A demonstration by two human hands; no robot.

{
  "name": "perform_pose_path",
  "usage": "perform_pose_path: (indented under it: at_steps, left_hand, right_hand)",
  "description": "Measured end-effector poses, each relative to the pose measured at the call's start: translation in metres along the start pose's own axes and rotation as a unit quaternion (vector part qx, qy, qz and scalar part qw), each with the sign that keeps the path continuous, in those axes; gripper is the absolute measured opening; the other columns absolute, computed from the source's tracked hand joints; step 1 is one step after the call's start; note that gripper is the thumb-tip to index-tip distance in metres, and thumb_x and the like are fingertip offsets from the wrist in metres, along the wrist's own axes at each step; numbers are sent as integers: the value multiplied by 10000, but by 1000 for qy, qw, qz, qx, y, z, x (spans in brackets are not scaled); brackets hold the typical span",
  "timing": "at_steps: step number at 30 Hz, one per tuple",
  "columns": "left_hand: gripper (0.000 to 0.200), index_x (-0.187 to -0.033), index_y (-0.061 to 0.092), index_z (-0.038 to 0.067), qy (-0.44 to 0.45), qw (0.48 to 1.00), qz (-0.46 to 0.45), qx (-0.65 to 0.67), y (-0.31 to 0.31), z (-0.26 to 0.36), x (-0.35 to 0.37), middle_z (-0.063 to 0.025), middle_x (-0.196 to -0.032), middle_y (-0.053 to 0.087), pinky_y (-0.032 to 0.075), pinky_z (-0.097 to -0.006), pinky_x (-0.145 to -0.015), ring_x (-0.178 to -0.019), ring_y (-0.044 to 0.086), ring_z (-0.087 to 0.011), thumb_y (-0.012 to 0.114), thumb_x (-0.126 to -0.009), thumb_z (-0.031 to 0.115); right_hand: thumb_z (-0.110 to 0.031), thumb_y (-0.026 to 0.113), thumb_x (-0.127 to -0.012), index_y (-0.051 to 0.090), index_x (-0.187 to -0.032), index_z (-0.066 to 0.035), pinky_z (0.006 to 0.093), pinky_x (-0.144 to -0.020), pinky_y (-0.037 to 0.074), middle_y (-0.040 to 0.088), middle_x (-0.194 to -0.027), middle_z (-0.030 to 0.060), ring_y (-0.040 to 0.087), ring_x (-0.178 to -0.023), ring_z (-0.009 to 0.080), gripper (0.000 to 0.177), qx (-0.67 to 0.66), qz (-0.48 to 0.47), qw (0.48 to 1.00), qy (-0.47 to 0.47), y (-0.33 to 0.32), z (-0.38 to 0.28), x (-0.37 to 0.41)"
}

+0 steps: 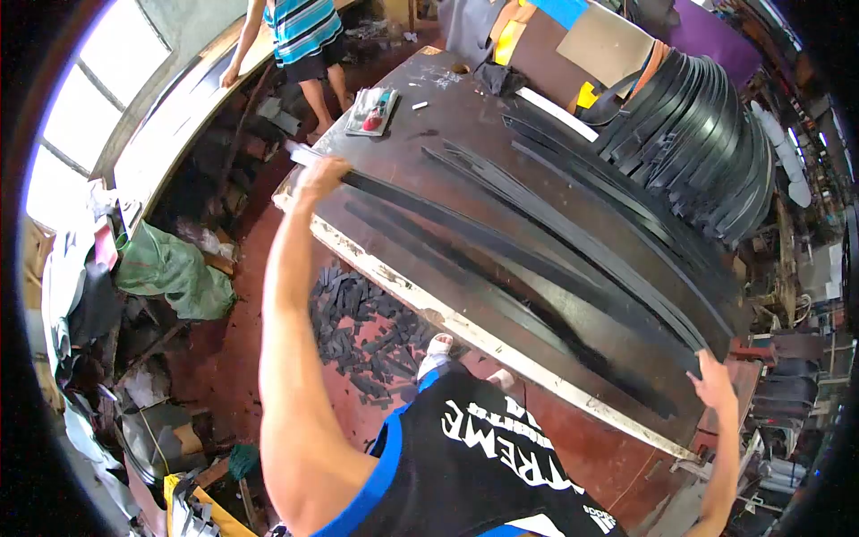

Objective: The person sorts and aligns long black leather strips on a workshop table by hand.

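My left hand (322, 176) is closed around the far-left end of a long black strip (429, 210), and a pale, shiny end pokes out beyond the fist. From there the strip runs diagonally across the dark tabletop (573, 327). At the table's right end, my right hand (714, 383) has thumb and fingers apart, its fingertips right at the ends of a bundle of thin black strips (573, 237). Another dark strip (447, 259) lies nearer the table's front edge. More black strips (617, 192) are spread along the back.
A heap of black strips (698, 143) hangs at the back right, beside rolled sheets (608, 45). On the table's far corner sit a small packet (371, 112) and a white stick (420, 106). Black scraps (367, 327) litter the red floor. Another person (309, 36) stands at a side bench.
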State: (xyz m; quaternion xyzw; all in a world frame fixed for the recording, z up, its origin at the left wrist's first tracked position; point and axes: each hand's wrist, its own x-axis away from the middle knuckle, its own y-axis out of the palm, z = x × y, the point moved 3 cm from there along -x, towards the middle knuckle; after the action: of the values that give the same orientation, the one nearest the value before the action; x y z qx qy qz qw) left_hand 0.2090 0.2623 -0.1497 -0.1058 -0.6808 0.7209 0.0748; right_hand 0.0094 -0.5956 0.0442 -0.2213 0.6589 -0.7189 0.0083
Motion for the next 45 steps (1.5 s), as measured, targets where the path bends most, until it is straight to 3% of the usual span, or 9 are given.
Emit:
perform_pose_path:
  at_steps: [2,9,14,16,19,21,27,33,45]
  left_hand:
    - [201,-912,633,98,110,993,44,7,27,42,-30,-92,-895,644,522,-440,-789,-927,638,-338,684,-718,83]
    - [337,-1003,644,153,94,995,-21,12,62,129,-78,-22,-998,644,435,-414,-951,-1081,604,-242,779,-694,151]
    - [590,-1264,577,159,38,992,-117,-1,71,144,-86,-87,-1303,570,333,-527,-1084,-1274,497,-305,774,-708,183]
    - [770,-1375,502,144,66,986,-152,14,56,196,-82,-114,-1350,528,295,-565,-1109,-1302,463,-340,809,-675,242]
    - [835,-1416,484,140,160,975,-132,80,55,268,-67,-145,-1350,522,294,-542,-1114,-1293,471,-348,826,-684,349]
    - [836,-1419,485,115,230,964,-57,118,79,292,-63,-166,-1337,517,321,-514,-1092,-1254,479,-362,806,-699,393]
    - [728,-1351,528,68,164,972,-147,76,68,317,-69,-173,-1226,521,368,-512,-993,-1129,483,-401,763,-755,414]
    - [756,-1255,537,3,232,966,-78,88,80,310,-60,-201,-1147,566,371,-510,-971,-1096,516,-402,657,-803,598]
    - [528,-1181,582,13,144,985,-28,89,81,335,-70,-171,-1114,612,398,-472,-947,-1055,556,-378,670,-872,432]
  right_hand:
    - [-148,744,-807,466,-1144,-10,494,-818,494,616,-1070,252,594,-1009,455,458,-9,-30,999,18,41,34,3]
    - [-91,725,-806,463,-1159,-21,501,-854,474,610,-1100,221,582,-1055,433,445,-19,-47,996,72,135,119,13]
    - [-40,673,-818,403,-1369,-39,486,-1088,388,430,-1432,264,437,-1303,459,614,-91,-6,993,73,205,138,17]
    - [-37,654,-832,374,-1415,-56,479,-1094,384,420,-1446,256,439,-1299,458,646,-88,5,991,99,220,135,15]
    - [-45,717,-767,448,-1231,-59,489,-969,449,536,-1242,227,525,-1164,432,536,-96,90,989,61,240,138,10]
    - [-128,753,-773,454,-1146,-60,490,-887,468,556,-1119,193,560,-1072,416,483,-121,46,989,73,244,140,7]
    - [-438,806,-720,495,-1096,-51,470,-836,480,567,-1030,157,587,-982,394,623,-204,121,970,52,251,143,12]
    - [-507,808,-661,546,-1045,-19,460,-840,487,574,-1019,151,593,-974,378,674,-184,126,972,73,260,145,16]
    - [-455,817,-662,570,-1147,-40,435,-954,418,543,-1102,133,513,-1079,343,684,-195,190,958,86,258,154,15]
